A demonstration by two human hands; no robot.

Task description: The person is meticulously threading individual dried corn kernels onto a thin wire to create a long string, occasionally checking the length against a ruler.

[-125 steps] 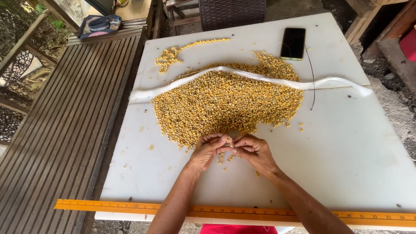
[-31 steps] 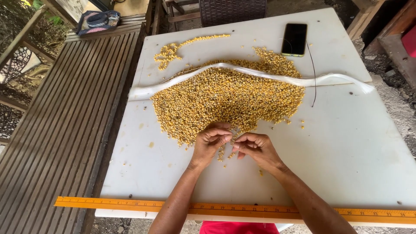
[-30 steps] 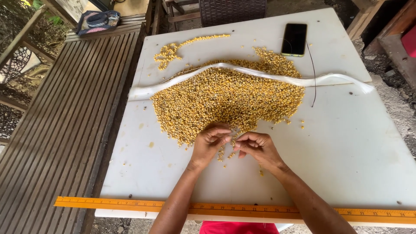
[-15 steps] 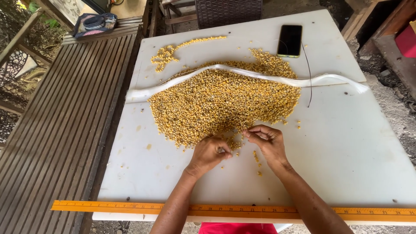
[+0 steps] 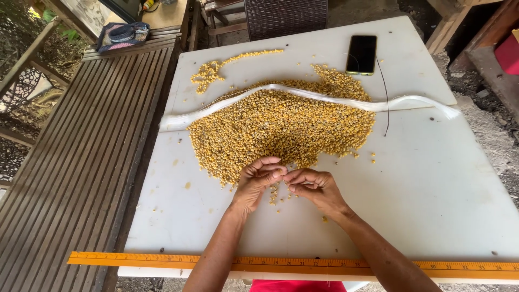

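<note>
Kernels (image 5: 281, 127) heaped mid-worktop (image 5: 432, 184), within easy reach; left hand (image 5: 258, 181) and right hand (image 5: 316, 186) meeting at near edge, each grip apparently pinching something tiny.

From my feed I see a white table (image 5: 432, 178) standing outdoors in daylight. A dark slatted wooden bench (image 5: 81, 162) runs along its left side, with a cloth bag (image 5: 121, 33) at the far end. A woven chair (image 5: 285, 15) stands beyond, gravel ground (image 5: 497, 146) to the right.
</note>
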